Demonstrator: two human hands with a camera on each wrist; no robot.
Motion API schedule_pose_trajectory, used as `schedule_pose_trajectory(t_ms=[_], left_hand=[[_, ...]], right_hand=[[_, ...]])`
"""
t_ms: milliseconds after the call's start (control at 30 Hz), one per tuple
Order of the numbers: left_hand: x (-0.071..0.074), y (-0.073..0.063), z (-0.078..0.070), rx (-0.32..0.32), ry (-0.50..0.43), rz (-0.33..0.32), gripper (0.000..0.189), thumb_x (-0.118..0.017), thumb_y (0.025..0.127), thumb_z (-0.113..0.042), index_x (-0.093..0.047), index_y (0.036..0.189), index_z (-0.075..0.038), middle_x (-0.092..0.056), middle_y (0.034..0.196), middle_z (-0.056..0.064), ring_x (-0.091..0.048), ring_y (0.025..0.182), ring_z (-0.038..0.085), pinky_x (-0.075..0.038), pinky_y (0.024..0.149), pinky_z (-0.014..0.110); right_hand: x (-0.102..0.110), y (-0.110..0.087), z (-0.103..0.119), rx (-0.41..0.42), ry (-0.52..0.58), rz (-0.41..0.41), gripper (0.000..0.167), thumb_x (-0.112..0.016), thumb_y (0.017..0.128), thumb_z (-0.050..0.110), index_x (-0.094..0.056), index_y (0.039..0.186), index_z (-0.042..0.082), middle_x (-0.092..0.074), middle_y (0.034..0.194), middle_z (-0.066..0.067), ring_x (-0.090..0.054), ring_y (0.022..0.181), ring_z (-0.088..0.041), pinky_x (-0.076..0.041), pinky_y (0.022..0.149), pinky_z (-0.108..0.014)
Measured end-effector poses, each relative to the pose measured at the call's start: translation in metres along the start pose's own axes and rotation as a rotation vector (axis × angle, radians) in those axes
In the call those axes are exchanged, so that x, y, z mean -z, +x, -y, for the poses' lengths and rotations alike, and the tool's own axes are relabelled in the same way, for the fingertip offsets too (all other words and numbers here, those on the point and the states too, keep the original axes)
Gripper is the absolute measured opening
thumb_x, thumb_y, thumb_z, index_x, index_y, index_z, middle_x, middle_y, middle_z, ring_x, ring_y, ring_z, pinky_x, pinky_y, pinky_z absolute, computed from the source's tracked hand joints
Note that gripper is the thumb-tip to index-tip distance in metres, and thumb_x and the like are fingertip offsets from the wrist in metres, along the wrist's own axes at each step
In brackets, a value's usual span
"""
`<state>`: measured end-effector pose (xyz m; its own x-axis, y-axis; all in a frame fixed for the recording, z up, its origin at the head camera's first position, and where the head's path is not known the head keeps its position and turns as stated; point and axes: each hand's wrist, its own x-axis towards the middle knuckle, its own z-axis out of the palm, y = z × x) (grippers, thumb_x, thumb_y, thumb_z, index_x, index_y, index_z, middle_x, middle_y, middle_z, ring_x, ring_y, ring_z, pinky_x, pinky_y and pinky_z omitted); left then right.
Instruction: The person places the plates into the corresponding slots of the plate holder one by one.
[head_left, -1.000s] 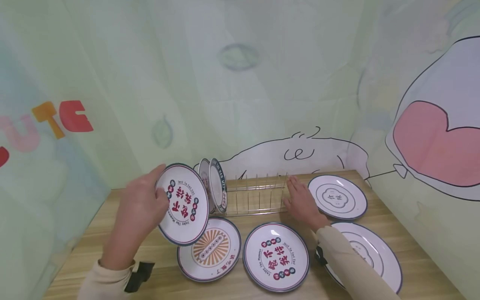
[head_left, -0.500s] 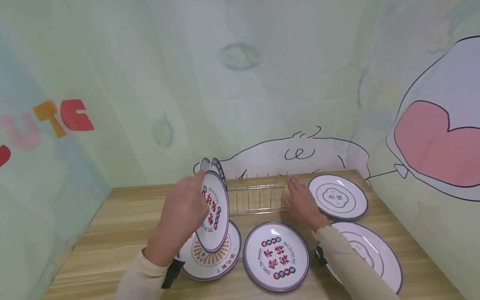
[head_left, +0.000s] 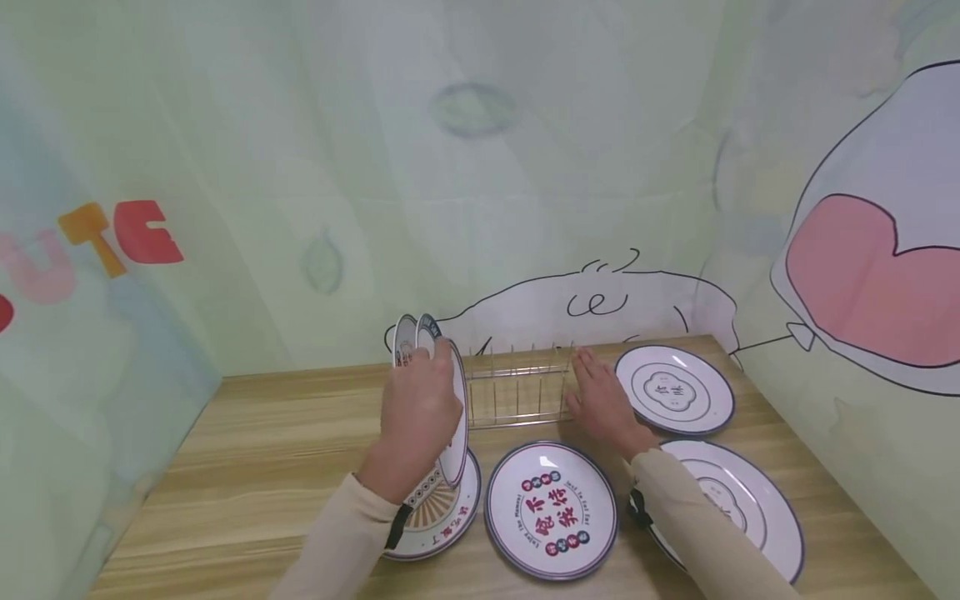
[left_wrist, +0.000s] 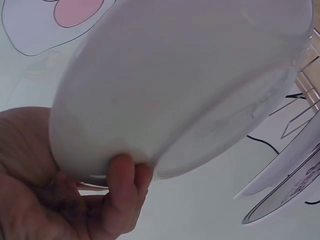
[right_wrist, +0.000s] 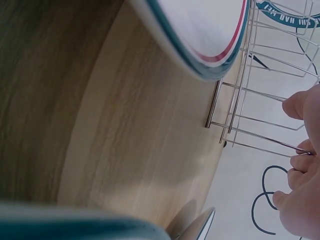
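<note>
In the head view my left hand [head_left: 420, 417] grips a white plate [head_left: 456, 454] by its rim, holding it nearly upright at the left end of the wire plate rack [head_left: 517, 419]. The left wrist view shows the pale underside of this plate [left_wrist: 165, 90], with fingers curled over its edge. Two plates stand in the rack's left slots, a rear one [head_left: 405, 332] and one beside it [head_left: 427, 329], both partly covered by the hand. At the rack's right end my right hand [head_left: 606, 408] holds the end wires, thumb and fingers about them in the right wrist view.
Below the left hand lies a sunburst-patterned plate [head_left: 450, 521]. A plate with red characters [head_left: 551, 510] lies at front centre. To the right are a smaller plate [head_left: 675, 389] and a larger one [head_left: 757, 500], partly under the right forearm. A printed curtain [head_left: 480, 208] stands behind.
My left hand has carried the plate rightward to the rack and turned it from facing the camera to nearly edge-on. The right hand has stayed at the rack's right end.
</note>
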<state>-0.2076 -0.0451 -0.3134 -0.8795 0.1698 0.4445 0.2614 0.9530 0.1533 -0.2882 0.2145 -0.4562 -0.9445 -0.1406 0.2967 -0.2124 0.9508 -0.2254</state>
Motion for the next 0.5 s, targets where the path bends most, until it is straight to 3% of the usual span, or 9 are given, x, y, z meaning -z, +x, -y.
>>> schedule_pose_trajectory(t_ms=[100, 267, 500], left_hand=[[-0.008, 0.005, -0.002, 0.005, -0.017, -0.013, 0.047, -0.068, 0.074, 0.004, -0.059, 0.120, 0.007, -0.065, 0.085, 0.024, -0.059, 0.059, 0.032, -0.054, 0.049, 0.043], [-0.018, 0.013, -0.002, 0.014, -0.036, -0.014, 0.039, -0.063, 0.080, 0.006, -0.058, 0.118, 0.010, -0.062, 0.081, 0.022, -0.054, 0.053, 0.027, -0.047, 0.039, 0.033], [-0.034, 0.027, -0.003, -0.007, 0.041, -0.009, 0.053, -0.068, 0.077, 0.004, -0.055, 0.128, 0.011, -0.065, 0.085, 0.023, -0.052, 0.052, 0.022, -0.041, 0.037, 0.027]], right_hand=[[-0.001, 0.001, 0.000, -0.001, 0.003, -0.003, 0.064, -0.058, 0.099, 0.023, -0.034, 0.151, -0.006, -0.032, 0.161, -0.022, -0.027, 0.151, -0.037, -0.025, 0.123, -0.052], [-0.002, 0.001, -0.001, -0.001, 0.004, -0.006, 0.065, -0.058, 0.098, 0.023, -0.034, 0.151, -0.006, -0.032, 0.160, -0.022, -0.028, 0.151, -0.037, -0.025, 0.123, -0.053], [-0.001, 0.001, 0.000, 0.002, -0.001, -0.014, 0.064, -0.058, 0.098, 0.023, -0.035, 0.150, -0.006, -0.033, 0.160, -0.023, -0.029, 0.150, -0.038, -0.026, 0.122, -0.052]])
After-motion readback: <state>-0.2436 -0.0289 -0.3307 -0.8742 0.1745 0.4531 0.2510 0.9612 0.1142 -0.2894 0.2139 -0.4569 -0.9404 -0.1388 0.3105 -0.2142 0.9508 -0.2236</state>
